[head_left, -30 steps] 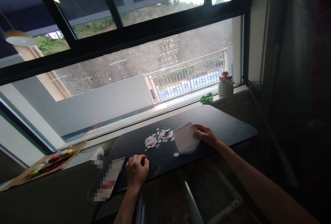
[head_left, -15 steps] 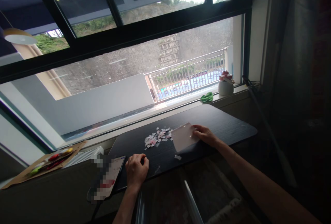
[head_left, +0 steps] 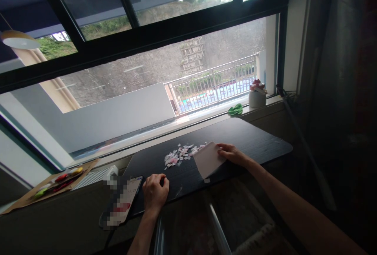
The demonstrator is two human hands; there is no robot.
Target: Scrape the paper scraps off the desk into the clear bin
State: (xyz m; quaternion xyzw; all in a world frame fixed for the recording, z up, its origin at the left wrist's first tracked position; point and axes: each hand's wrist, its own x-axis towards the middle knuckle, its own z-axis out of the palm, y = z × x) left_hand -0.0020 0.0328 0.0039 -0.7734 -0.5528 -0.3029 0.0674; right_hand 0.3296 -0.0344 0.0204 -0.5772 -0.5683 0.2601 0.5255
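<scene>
Most of the paper scraps [head_left: 177,156] sit heaped just below mid-frame on the dark worktop [head_left: 250,135], with one stray scrap [head_left: 207,181] left over by the front edge. Right hand [head_left: 234,155] has its fingers pinching a white card [head_left: 208,161]; left hand's [head_left: 155,191] curled, can't tell if it's holding anything.

The dark, round-cornered table [head_left: 250,137] is strewn, left of its middle, with a heap of white and pinkish paper scraps [head_left: 173,161]. A lone scrap [head_left: 207,181] is seen by the near edge. The left hand [head_left: 156,191] is rested toward the near left corner.
</scene>
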